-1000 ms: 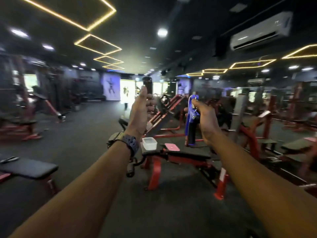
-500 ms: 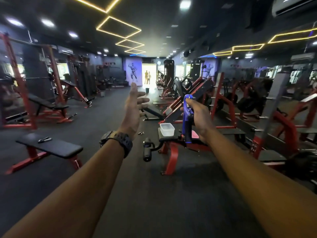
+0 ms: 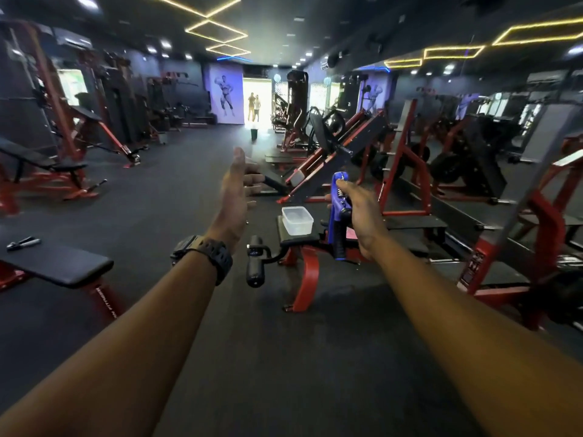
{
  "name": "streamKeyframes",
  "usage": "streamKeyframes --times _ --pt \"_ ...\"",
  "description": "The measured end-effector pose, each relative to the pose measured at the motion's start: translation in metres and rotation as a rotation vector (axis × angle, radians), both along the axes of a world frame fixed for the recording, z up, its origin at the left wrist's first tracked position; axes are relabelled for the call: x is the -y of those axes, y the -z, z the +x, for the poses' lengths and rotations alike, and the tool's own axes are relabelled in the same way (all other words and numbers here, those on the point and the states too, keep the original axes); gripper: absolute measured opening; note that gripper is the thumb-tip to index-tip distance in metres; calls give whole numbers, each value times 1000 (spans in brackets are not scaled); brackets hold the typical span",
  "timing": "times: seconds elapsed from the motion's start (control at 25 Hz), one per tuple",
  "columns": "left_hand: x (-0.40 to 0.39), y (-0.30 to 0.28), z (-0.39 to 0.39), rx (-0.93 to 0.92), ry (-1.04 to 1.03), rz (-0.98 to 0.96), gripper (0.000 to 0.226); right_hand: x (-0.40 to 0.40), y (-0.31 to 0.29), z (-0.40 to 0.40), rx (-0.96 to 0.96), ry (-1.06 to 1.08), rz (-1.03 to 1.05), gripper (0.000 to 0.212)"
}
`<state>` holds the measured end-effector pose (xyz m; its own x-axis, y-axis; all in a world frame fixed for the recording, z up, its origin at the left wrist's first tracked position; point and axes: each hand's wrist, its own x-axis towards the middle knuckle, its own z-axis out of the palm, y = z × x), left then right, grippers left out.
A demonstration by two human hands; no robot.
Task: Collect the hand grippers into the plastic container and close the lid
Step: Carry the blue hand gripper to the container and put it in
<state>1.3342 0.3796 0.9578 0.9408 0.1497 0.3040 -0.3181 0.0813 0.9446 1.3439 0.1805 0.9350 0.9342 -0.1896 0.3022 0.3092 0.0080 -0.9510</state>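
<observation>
My right hand [image 3: 362,212] is closed around a blue and black hand gripper [image 3: 338,212], held upright in the air. Just left of it, a clear plastic container [image 3: 297,219] with no lid on it stands on the black pad of a red bench [image 3: 307,269]. A pink flat piece, partly hidden behind the gripper, lies on the same bench. My left hand [image 3: 238,190] is raised with fingers spread and holds nothing; a black watch is on its wrist. Another dark hand gripper [image 3: 22,242] lies on a flat black bench [image 3: 60,263] at the left.
Red and black gym machines [image 3: 410,159] line the right side and the left wall. A dark rubber floor [image 3: 176,184] runs down the middle aisle. Two people stand in the bright doorway [image 3: 256,102] far ahead. A padded roller [image 3: 255,261] sticks out from the bench front.
The view has tilted down and drawn closer to the bench with the container. Both hands have lowered; the right hand still grips the blue gripper, now beside the container.
</observation>
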Motion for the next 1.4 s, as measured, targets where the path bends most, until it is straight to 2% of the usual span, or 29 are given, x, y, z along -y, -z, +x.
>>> streamKeyframes --times 0.32,0.48,0.68,0.88,1.2,1.4 --pt "14 23 209 -30 57 14 65 -7 21 202 -56 35 46 22" --pt "41 51 315 -64 68 12 53 -7 50 315 -70 -16 101 18" --pt "66 60 461 -96 44 26 54 6 69 464 -130 -45 105 17" --pt "78 91 589 -87 35 23 50 9 91 597 -164 -74 9 17" --pt "81 151 810 -243 99 19 62 15 154 811 -259 -61 -133 20" --pt "79 173 922 -307 69 18 62 28 182 925 -280 -75 -328 17"
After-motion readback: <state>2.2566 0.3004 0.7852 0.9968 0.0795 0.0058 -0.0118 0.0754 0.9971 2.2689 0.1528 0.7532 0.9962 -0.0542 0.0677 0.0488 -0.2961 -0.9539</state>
